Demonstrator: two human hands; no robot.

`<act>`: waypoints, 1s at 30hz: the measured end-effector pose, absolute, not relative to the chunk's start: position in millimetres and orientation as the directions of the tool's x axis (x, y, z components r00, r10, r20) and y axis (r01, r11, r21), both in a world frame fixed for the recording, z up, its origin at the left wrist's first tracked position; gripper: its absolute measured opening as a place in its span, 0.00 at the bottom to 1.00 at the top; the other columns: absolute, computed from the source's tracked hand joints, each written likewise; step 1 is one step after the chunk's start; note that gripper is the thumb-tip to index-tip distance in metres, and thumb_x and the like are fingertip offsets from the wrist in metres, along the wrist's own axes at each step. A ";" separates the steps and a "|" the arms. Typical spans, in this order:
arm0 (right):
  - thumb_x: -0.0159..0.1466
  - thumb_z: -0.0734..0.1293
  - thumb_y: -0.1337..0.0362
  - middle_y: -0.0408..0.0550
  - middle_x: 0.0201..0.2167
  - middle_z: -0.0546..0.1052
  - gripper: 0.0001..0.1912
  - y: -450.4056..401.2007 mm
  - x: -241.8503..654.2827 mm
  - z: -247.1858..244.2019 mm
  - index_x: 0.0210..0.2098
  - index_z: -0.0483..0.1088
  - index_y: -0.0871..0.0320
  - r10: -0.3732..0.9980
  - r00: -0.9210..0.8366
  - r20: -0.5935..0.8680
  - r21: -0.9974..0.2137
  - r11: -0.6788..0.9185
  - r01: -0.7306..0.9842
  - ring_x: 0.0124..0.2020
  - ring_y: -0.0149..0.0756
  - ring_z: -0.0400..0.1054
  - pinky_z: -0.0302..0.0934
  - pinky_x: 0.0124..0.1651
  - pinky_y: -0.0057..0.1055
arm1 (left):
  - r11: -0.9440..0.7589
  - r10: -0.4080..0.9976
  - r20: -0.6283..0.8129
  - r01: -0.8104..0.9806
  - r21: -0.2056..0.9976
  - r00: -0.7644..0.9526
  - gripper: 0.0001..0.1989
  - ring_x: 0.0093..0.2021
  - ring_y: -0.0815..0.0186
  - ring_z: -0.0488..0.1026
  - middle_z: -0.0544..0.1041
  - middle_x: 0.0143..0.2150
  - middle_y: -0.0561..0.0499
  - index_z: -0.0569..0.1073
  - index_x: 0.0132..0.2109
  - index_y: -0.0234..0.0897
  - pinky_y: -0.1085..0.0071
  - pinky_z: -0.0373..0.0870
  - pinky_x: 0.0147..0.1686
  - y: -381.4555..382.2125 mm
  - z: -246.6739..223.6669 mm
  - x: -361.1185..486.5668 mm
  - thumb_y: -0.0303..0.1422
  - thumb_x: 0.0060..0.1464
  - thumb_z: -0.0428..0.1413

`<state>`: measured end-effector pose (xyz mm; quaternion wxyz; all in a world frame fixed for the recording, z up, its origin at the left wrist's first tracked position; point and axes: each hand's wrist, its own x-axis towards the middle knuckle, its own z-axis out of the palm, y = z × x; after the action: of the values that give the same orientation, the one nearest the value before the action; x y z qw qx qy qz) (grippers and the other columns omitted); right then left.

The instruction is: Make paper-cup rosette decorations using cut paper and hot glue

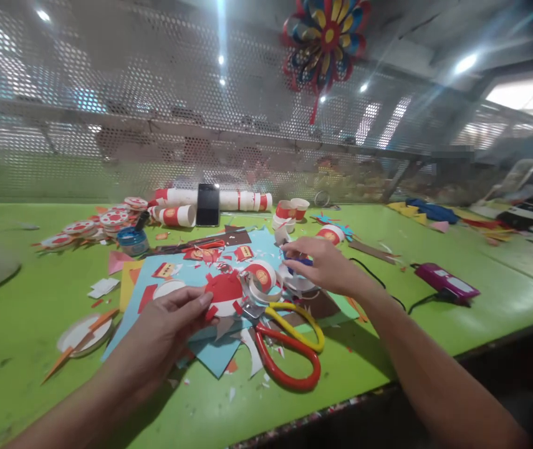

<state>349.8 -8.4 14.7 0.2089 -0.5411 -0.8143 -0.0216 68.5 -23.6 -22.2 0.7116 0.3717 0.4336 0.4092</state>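
Note:
My left hand (177,321) pinches a round red-and-white paper cutout (225,290) with small red tabs around its edge. Over the middle of the paper pile, my right hand (325,262) curls its fingers at a small blue object (300,263), whose kind is partly hidden. Beneath it sits a round white piece (300,284). Scissors with one red and one yellow handle (289,349) lie between my hands, blades partly covered. A red-and-white paper ring (262,274) stands just behind the cutout. Light blue paper sheets (219,355) lie underneath.
A blue glue jar (133,240), red-and-white discs (114,218), paper tubes (177,216) and a phone (208,206) are behind. A white lid (83,337) with orange strips lies left. A corded purple device (446,284) is right. A pinwheel (329,34) hangs above.

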 end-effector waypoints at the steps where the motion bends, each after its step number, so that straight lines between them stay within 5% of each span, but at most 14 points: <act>1: 0.64 0.65 0.66 0.56 0.44 0.78 0.12 -7.9 354.7 12.6 0.46 0.73 0.64 0.886 -0.308 0.347 -0.154 0.378 0.913 0.43 0.40 0.71 0.64 0.48 0.36 | 0.400 0.902 -0.334 -0.244 0.883 0.273 0.11 0.26 0.67 0.76 0.73 0.25 0.55 0.74 0.31 0.37 0.79 0.68 0.20 -23.1 -21.6 67.0 0.34 0.43 0.68; 7: 0.60 0.65 0.69 0.60 0.46 0.76 0.15 -8.8 387.7 2.7 0.47 0.74 0.65 0.957 -0.212 0.196 -0.035 0.223 0.974 0.51 0.48 0.67 0.60 0.52 0.40 | 0.473 0.871 -0.429 -0.177 0.863 0.238 0.18 0.24 0.65 0.76 0.73 0.24 0.58 0.70 0.34 0.41 0.79 0.61 0.13 -15.2 -21.5 58.1 0.37 0.38 0.70; 12: 0.56 0.64 0.71 0.55 0.43 0.77 0.15 4.1 387.6 -12.8 0.43 0.73 0.61 0.976 -0.204 0.072 0.037 0.202 0.979 0.48 0.46 0.66 0.59 0.48 0.35 | 0.444 0.875 -0.370 -0.210 0.871 0.313 0.19 0.23 0.65 0.75 0.70 0.20 0.60 0.66 0.31 0.41 0.76 0.67 0.18 -17.7 -18.3 59.1 0.36 0.39 0.69; 17: 0.56 0.62 0.73 0.61 0.40 0.74 0.15 18.7 381.4 -28.5 0.43 0.72 0.65 0.993 -0.100 0.070 0.125 0.091 0.988 0.45 0.49 0.66 0.56 0.43 0.37 | 0.372 0.902 -0.282 -0.254 0.893 0.328 0.16 0.23 0.65 0.76 0.69 0.20 0.59 0.64 0.30 0.40 0.79 0.62 0.16 -21.3 -21.0 61.9 0.35 0.46 0.66; 23: 0.57 0.61 0.73 0.63 0.38 0.72 0.11 21.8 377.8 -34.6 0.37 0.73 0.66 0.996 -0.044 0.077 0.213 0.027 0.977 0.43 0.52 0.65 0.53 0.39 0.38 | 0.332 0.916 -0.212 -0.344 0.878 0.342 0.14 0.22 0.72 0.72 0.69 0.21 0.59 0.66 0.29 0.38 0.75 0.70 0.27 -21.8 -24.9 61.0 0.31 0.46 0.66; 30: 0.54 0.63 0.73 0.63 0.39 0.72 0.12 25.3 376.2 -36.0 0.37 0.72 0.66 0.996 -0.056 0.067 0.209 0.041 0.977 0.44 0.53 0.64 0.53 0.39 0.38 | 0.148 0.958 -0.077 -0.248 0.957 0.275 0.13 0.19 0.75 0.64 0.70 0.19 0.57 0.71 0.25 0.36 0.79 0.59 0.19 -33.0 -22.7 63.1 0.35 0.43 0.68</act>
<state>376.2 25.3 -36.0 -0.0482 -0.6854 -0.7198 -0.0992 63.1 -33.0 -22.7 0.6523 0.4606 0.3854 0.4624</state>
